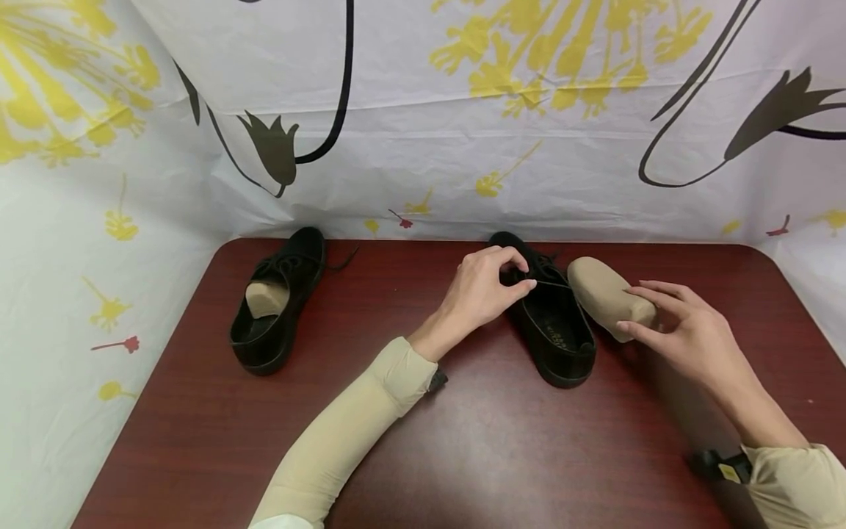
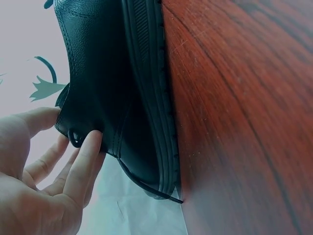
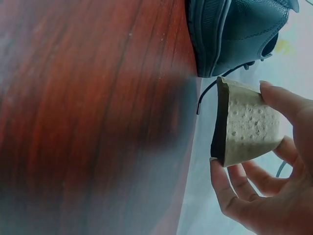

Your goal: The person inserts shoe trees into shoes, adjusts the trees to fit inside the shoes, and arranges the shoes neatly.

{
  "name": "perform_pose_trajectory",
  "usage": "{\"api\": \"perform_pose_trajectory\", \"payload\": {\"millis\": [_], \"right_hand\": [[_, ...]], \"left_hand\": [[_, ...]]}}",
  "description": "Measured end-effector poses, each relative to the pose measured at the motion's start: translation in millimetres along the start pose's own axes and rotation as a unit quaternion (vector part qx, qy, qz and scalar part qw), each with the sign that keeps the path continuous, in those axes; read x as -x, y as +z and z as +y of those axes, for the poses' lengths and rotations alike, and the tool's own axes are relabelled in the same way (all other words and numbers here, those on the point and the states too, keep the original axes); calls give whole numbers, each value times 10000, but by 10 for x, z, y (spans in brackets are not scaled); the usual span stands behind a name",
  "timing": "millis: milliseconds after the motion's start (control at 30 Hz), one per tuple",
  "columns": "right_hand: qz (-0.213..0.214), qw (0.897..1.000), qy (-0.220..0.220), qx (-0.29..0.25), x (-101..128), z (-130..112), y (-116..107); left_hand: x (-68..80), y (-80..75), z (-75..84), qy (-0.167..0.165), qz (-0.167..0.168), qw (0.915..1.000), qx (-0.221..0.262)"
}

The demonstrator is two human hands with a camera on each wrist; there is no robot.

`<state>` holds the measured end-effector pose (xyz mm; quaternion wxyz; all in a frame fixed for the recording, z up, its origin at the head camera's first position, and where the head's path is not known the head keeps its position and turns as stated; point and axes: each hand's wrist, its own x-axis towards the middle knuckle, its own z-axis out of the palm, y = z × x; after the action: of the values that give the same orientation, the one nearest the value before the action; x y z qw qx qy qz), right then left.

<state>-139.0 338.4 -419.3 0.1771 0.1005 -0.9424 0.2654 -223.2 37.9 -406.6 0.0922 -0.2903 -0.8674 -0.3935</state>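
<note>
A black lace-up shoe (image 1: 554,323) stands on the dark red table (image 1: 463,441), right of the middle. My left hand (image 1: 485,290) pinches its upper edge by the laces, with fingertips (image 2: 88,147) on the collar of the shoe (image 2: 117,88). My right hand (image 1: 681,330) holds a beige foam insert (image 1: 604,294) by its wide end, just right of that shoe and off the table. In the right wrist view, the insert (image 3: 247,125) is between thumb and fingers beside the shoe (image 3: 234,34). A second black shoe (image 1: 277,308), with a beige insert (image 1: 266,297) inside, lies at the left.
A white sheet with yellow flowers and dark tulip outlines (image 1: 423,110) walls the table at the back and on both sides. Both arms wear beige sleeves (image 1: 344,433). Bare tabletop lies in front of the shoes.
</note>
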Motion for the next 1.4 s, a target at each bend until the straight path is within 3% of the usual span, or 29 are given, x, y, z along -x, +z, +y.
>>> {"api": "perform_pose_trajectory", "payload": {"millis": [467,767,967,1400], "right_hand": [[282,9990,162,-296,58,20,-75],[76,9955,705,-627,118,-32,-156],[-18,9942,838,-680,152,-42,-158],[193,9912,608,-1163,176,-240,-289]], "left_hand": [[-11,1,-4,-45,-14,10000,-21],[-4,18,-7,-62,-17,10000,10],[-5,20,-13,-58,-43,10000,11],[9,20,-8,-81,-42,9999,143]]}}
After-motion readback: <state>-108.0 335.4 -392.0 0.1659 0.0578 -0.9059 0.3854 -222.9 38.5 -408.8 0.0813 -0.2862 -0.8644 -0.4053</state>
